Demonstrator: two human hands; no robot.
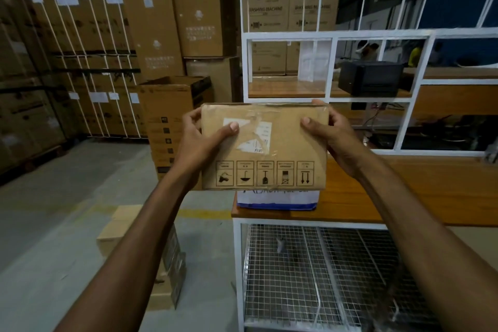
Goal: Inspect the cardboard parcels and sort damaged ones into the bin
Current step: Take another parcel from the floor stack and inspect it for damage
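Note:
I hold a small brown cardboard parcel (285,148) up in front of me, above the left end of the wooden table (404,197). It carries a torn white label under wrinkled clear tape and a row of handling symbols along its lower edge. My left hand (200,140) grips its left side with the thumb on the label. My right hand (334,137) grips its right side, thumb on the front face. A tall open-topped cardboard box (167,121) stands on the floor just left of the parcel.
A white-and-blue package (277,201) lies on the table under the parcel. White metal shelving (331,35) rises behind the table, with a black device (369,78) on it. Wire mesh (310,272) sits below. Small boxes (121,229) lie on the floor; stacked cartons (80,48) line the left.

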